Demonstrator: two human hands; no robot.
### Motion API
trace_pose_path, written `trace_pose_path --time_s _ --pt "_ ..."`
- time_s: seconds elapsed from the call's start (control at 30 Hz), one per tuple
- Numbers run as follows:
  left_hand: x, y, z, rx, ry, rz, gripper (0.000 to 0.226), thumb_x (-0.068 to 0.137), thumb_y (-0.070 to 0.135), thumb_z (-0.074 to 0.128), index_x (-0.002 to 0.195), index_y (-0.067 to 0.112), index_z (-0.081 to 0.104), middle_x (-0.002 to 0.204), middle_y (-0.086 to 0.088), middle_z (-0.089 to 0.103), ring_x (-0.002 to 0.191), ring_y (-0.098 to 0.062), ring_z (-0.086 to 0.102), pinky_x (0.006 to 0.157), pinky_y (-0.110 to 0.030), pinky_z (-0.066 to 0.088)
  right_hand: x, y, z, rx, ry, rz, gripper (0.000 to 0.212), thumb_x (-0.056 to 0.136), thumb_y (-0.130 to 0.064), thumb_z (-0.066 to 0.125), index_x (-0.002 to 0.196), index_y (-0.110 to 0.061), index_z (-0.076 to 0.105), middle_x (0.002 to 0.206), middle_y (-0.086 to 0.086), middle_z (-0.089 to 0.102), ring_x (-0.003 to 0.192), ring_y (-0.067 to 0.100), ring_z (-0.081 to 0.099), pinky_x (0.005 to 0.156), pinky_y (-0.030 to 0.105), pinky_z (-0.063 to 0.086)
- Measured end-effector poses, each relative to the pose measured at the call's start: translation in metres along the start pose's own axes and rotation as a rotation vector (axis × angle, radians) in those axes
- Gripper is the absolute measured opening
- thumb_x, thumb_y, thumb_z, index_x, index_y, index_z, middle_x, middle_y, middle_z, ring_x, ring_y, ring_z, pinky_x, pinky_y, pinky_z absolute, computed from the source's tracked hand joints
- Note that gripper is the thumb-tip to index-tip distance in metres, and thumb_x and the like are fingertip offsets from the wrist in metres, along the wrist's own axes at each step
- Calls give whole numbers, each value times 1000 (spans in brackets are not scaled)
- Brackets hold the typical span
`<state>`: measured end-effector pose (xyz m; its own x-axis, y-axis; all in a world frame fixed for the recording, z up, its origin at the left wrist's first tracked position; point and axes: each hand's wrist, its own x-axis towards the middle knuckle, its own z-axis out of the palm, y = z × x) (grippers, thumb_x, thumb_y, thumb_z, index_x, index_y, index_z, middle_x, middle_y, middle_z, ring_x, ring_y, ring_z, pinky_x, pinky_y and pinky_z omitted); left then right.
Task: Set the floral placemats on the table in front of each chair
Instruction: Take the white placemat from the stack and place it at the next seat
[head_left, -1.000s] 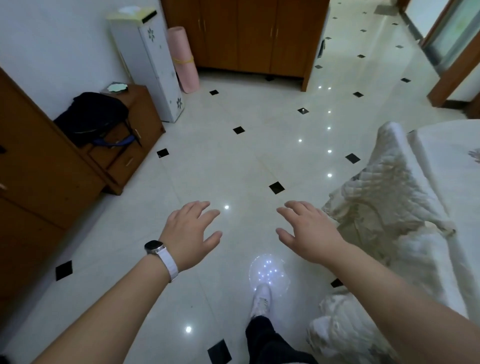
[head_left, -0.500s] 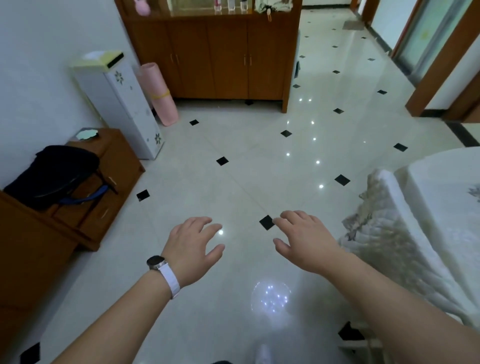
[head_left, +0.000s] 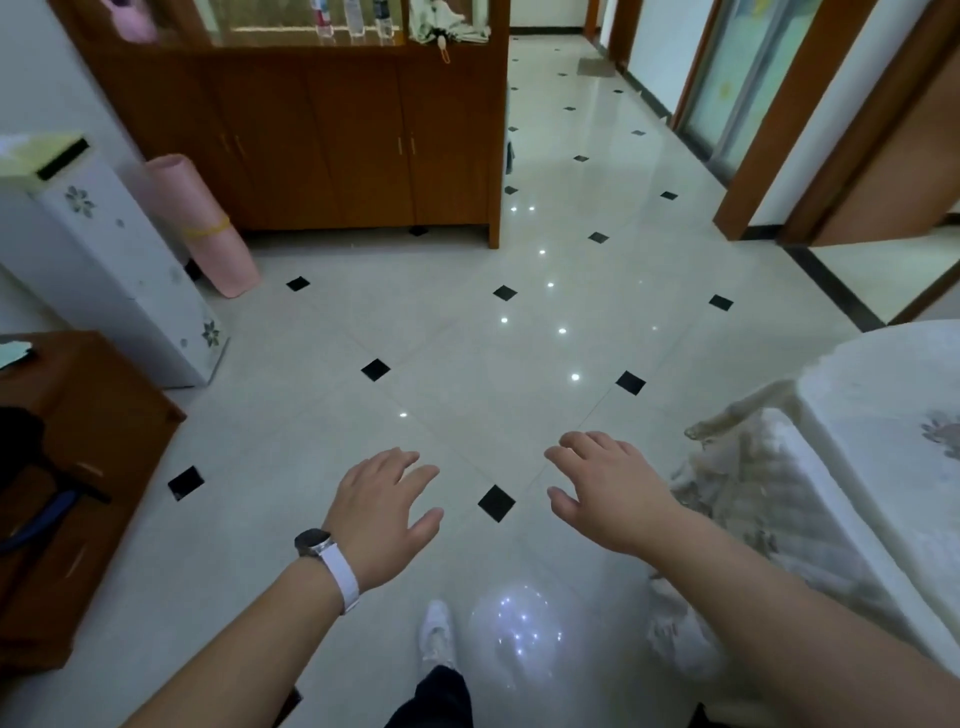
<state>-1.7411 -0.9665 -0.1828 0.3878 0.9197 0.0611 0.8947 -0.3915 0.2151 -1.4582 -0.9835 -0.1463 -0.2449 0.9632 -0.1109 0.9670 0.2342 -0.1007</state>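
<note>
My left hand (head_left: 382, 512), with a white-strapped watch on the wrist, hovers palm down over the tiled floor, fingers apart and holding nothing. My right hand (head_left: 608, 493) hovers beside it, also spread and holding nothing. At the right edge stands the table (head_left: 893, 395) under a white cloth with a faint floral print. A chair with a quilted white cover (head_left: 753, 499) is pushed against its near side, just right of my right hand. No placemat is visible.
A wooden cabinet (head_left: 332, 145) lines the far wall. A white floral-print bin (head_left: 104, 260) and a rolled pink mat (head_left: 202, 228) stand at the left. A low wooden drawer unit (head_left: 78, 467) with a dark bag is at the near left. Doorways open at the far right.
The view has tilted up and moved forward across the floor, bringing the cabinet and doorways into sight. Both hands stay spread and empty in front of me.
</note>
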Motion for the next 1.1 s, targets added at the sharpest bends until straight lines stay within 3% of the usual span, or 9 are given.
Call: trace_pose_path --time_s 0.4,0.53,0.8,1.1 --pt "247 -80 -19 -64 -12 242 54 80 54 43 118 24 65 128 -7 61 122 -30 52 99 -48 40 165 30 -66 10 94 271 46 94 -41 45 135 -22 51 137 -2 51 126 23 45 101 37 36" --pt "308 -78 -14 -85 -24 310 55 80 54 42 121 24 64 130 -5 60 124 -29 51 99 -47 39 194 65 -73 25 91 386 45 94 -41 44 136 -24 49 138 -4 50 127 21 43 101 36 36" --pt "426 -60 10 -88 -48 389 51 80 52 44 119 24 64 128 -5 61 123 -28 52 98 -46 40 281 145 -58 84 86 440 44 94 -42 46 134 -23 51 137 -3 51 124 22 45 98 37 39" --pt "603 -11 15 28 -109 481 54 81 54 41 120 24 63 131 -7 59 124 -30 51 98 -48 40 371 285 -73 191 98 540 46 94 -43 44 136 -23 49 137 -3 50 124 22 45 97 37 40"
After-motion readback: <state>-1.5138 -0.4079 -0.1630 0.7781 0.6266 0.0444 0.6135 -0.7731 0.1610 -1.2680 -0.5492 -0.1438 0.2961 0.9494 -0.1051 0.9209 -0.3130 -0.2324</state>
